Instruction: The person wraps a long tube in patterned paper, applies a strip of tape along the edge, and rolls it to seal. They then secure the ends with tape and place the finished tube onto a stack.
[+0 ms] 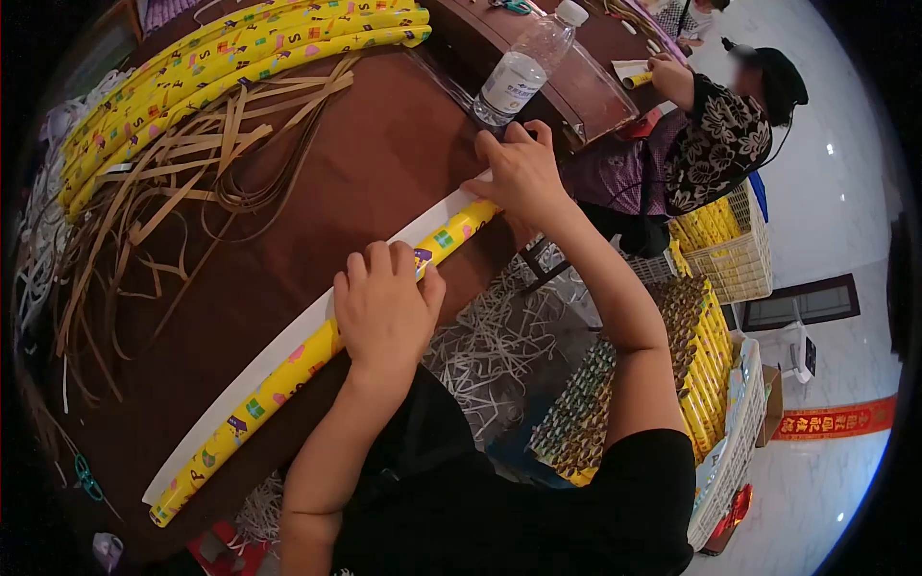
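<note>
A long, partly rolled sheet of yellow patterned paper point(254, 408) lies diagonally along the near edge of the brown table point(384, 134), its loose white edge facing the tabletop. My left hand point(387, 307) is closed over the middle of the roll, fingers bent across it and hiding part of it. At the far end, my right hand point(523, 178) grips the roll with its thumb by the white edge and its fingers bent. Just beyond my right hand, a clear capped water bottle point(514, 86) stands on the table.
Finished yellow rolls point(259, 43) and brown strips point(230, 163) lie at the upper left. Teal scissors point(88, 477) are at the lower left. A co-worker point(720, 134) sits at the upper right, holding a small roll. Stacked rolls point(706, 374), a white basket point(735, 254) and shredded strips point(499, 350) are beside the table.
</note>
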`<action>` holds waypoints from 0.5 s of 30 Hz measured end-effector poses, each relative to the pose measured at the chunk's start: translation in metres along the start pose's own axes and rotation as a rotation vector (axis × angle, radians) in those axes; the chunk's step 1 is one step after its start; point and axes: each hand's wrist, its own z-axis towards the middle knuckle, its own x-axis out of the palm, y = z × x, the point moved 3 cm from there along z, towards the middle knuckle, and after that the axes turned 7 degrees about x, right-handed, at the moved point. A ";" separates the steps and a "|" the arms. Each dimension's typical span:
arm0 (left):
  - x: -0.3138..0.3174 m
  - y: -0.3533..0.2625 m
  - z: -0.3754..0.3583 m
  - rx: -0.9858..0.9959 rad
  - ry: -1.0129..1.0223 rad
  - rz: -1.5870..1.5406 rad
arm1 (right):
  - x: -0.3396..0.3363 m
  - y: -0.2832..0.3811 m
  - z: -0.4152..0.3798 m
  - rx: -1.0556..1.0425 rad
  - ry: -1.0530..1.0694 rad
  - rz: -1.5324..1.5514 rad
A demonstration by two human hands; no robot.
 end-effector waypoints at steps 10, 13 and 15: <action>0.050 -0.045 0.060 0.027 -0.079 -0.092 | 0.004 0.000 0.002 -0.015 0.001 -0.037; 0.055 -0.050 0.063 0.071 -0.097 -0.153 | 0.005 -0.003 0.001 -0.014 -0.026 -0.045; 0.058 -0.050 0.064 0.092 -0.066 -0.156 | 0.002 -0.001 0.001 -0.018 -0.012 -0.026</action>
